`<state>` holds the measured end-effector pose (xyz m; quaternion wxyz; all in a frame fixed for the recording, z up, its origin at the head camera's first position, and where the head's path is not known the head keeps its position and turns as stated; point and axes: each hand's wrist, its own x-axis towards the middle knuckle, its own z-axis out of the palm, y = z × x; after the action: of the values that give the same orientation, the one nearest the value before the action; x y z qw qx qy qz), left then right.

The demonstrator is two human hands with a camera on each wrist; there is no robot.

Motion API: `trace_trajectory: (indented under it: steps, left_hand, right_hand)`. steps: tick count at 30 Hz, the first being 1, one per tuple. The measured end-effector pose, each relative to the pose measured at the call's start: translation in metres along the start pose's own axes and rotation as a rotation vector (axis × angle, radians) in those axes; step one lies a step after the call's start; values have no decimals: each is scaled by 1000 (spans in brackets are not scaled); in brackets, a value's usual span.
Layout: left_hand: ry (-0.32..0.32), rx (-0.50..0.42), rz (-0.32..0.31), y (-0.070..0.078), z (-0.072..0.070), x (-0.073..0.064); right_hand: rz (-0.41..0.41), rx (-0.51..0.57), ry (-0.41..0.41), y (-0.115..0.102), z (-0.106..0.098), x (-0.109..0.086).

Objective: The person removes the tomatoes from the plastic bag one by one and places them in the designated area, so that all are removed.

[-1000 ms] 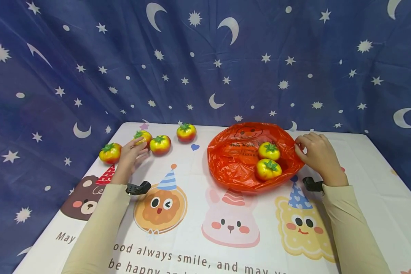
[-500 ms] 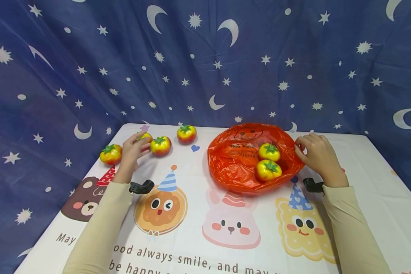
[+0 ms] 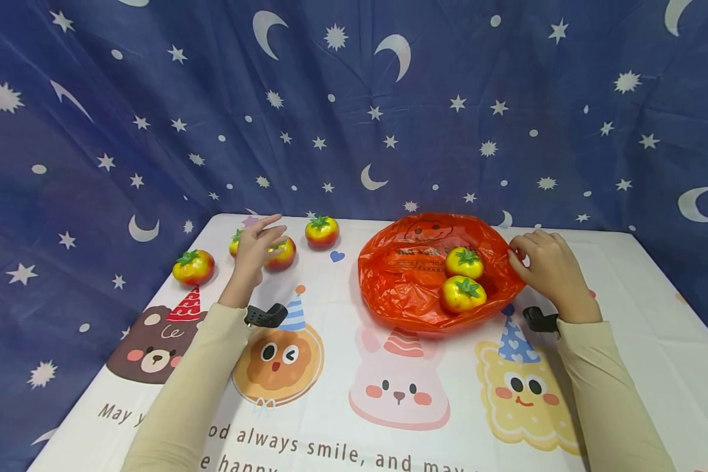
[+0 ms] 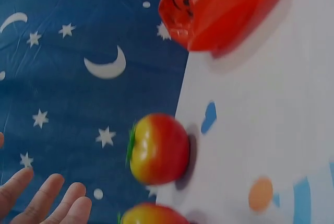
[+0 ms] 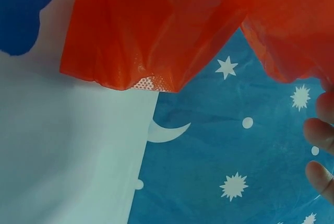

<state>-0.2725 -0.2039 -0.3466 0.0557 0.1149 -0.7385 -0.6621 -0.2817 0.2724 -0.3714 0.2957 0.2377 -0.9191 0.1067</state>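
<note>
My left hand (image 3: 255,252) hovers over the left part of the table, fingers spread and relaxed, holding nothing. Beside and beneath it are yellow-red tomatoes with green leafy tops: one (image 3: 281,257) partly behind the fingers, another (image 3: 233,245) mostly hidden. A third tomato (image 3: 193,267) lies to the left, and one (image 3: 322,233) sits farther back, also showing as the upper tomato (image 4: 159,148) in the left wrist view. My right hand (image 3: 549,269) pinches the right edge of a red plastic bag (image 3: 395,282), its mouth spread wide. Inside are two tomatoes (image 3: 465,263).
A white tablecloth (image 3: 330,314) with printed cartoon faces and lettering covers the table. Behind and along the left stands a dark blue curtain (image 3: 330,131) with moons and stars. A black wrist camera (image 3: 267,316) sits on my left wrist.
My left hand has moved right and slightly up, off the left-hand tomatoes to over the middle ones, its fingers lifting. My right hand and the bag have stayed put.
</note>
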Motion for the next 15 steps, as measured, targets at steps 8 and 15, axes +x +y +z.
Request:
trace_trajectory:
  steps: [8, 15]
  left_hand:
    - [-60, -43, 16, 5, 30, 3]
    - [-115, -45, 49, 12, 55, 5]
  right_hand:
    - [-1, 5, -4, -1, 0, -1]
    - [-5, 9, 5, 0, -1, 1]
